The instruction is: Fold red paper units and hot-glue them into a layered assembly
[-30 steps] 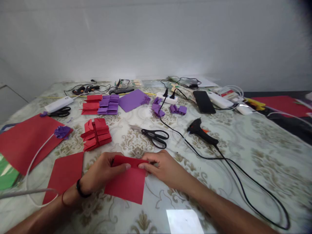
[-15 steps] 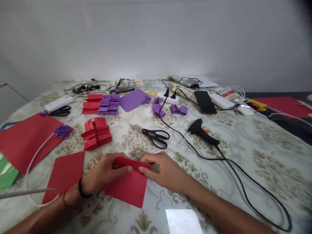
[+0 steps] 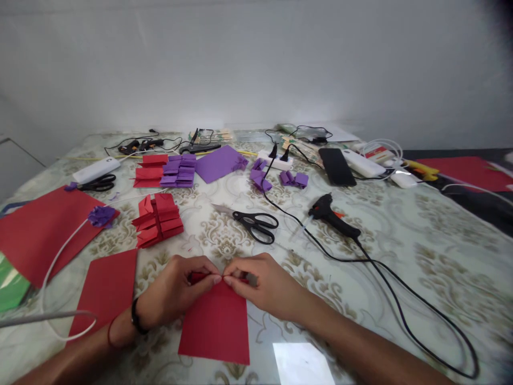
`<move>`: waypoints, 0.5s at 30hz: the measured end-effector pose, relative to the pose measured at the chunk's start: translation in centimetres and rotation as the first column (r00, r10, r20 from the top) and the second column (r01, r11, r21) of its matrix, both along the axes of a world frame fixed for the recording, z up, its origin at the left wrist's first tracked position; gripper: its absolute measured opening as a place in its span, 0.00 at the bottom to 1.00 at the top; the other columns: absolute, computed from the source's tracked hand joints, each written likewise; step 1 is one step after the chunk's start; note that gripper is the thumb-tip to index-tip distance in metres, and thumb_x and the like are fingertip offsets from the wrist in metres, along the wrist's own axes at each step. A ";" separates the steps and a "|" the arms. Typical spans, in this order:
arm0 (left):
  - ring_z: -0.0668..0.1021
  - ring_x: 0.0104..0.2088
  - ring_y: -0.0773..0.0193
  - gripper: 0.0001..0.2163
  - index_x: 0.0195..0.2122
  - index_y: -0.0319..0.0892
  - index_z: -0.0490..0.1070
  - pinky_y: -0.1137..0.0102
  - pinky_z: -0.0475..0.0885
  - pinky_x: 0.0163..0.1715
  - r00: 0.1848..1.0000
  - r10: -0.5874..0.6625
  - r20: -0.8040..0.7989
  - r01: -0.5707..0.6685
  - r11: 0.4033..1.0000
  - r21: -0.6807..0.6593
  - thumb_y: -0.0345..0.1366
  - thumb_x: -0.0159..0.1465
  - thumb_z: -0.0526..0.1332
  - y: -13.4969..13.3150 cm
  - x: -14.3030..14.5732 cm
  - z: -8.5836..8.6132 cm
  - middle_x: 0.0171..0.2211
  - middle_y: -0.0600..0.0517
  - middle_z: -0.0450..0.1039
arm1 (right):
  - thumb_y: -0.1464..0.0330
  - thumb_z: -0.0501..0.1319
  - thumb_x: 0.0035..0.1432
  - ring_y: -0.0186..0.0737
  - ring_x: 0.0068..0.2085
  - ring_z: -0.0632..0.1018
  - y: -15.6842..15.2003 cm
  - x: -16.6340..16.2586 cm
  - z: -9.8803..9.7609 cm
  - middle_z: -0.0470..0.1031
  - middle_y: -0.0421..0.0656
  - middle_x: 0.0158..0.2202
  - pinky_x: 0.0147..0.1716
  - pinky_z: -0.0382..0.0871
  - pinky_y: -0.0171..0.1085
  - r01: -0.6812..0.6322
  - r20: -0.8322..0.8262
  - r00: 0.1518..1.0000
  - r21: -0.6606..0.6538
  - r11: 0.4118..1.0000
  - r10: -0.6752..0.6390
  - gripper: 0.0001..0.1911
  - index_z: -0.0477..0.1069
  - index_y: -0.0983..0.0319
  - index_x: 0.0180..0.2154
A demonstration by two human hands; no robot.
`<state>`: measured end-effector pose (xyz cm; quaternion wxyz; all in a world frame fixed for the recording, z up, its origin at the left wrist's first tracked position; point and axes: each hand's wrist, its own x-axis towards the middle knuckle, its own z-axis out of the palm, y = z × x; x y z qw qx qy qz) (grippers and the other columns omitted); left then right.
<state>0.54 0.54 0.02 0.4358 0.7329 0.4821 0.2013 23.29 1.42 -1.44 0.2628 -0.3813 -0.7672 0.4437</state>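
A sheet of red paper lies in front of me, its far edge folded or curled up. My left hand pinches that far edge between thumb and fingers. Close beside it, my right hand pinches the same edge, the two thumbs almost touching. Part of the far edge is hidden behind my fingers. Beyond my hands lie black-handled scissors. Folded red paper pieces stand to the left, and another red sheet is partly under my left forearm.
At right rests a black glue gun, its cord looping toward the front. Folded purple pieces, a purple sheet, a power strip and a black phone lie farther back. A white cable curves at left.
My hands have drawn together along the paper's far edge, and the thumbs now nearly meet. The sheet has turned straighter and come slightly nearer; its raised fold shows less.
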 end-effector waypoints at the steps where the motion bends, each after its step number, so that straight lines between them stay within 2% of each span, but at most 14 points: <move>1: 0.79 0.30 0.64 0.10 0.39 0.42 0.83 0.74 0.68 0.30 1.000 0.005 0.007 -0.005 1.000 0.003 0.38 0.69 0.62 0.0 0.0 0.0 0.31 0.54 0.84 | 0.69 0.62 0.64 0.31 0.27 0.72 0.0 -0.2 -0.1 0.75 0.37 0.25 0.28 0.62 0.30 0.008 -0.015 1.000 0.000 1.000 -0.008 0.07 0.80 0.61 0.35; 5: 0.79 0.29 0.65 0.09 0.36 0.41 0.82 0.75 0.68 0.29 0.999 0.012 0.053 -0.013 1.000 0.019 0.36 0.68 0.62 -0.2 0.0 0.1 0.30 0.54 0.83 | 0.71 0.63 0.61 0.31 0.27 0.70 -0.3 -0.7 0.1 0.71 0.36 0.25 0.27 0.61 0.30 0.025 -0.079 0.997 -0.006 1.000 -0.026 0.05 0.77 0.62 0.33; 10: 0.75 0.28 0.65 0.09 0.34 0.41 0.81 0.74 0.67 0.29 0.997 0.004 0.080 -0.005 1.000 0.006 0.37 0.68 0.63 -0.2 -0.1 0.5 0.28 0.53 0.80 | 0.72 0.63 0.59 0.31 0.26 0.69 0.0 0.0 1.1 0.70 0.35 0.24 0.27 0.61 0.29 -0.031 -0.121 0.992 -0.067 0.997 0.023 0.06 0.74 0.62 0.29; 15: 0.73 0.27 0.67 0.13 0.32 0.39 0.79 0.74 0.65 0.27 0.981 0.111 0.158 -0.100 0.992 -0.075 0.44 0.67 0.65 0.6 -0.8 0.5 0.27 0.53 0.76 | 0.73 0.64 0.57 0.31 0.27 0.73 1.1 1.4 2.0 0.75 0.36 0.25 0.29 0.64 0.29 0.027 -0.097 0.995 -0.071 0.997 -0.034 0.06 0.74 0.62 0.28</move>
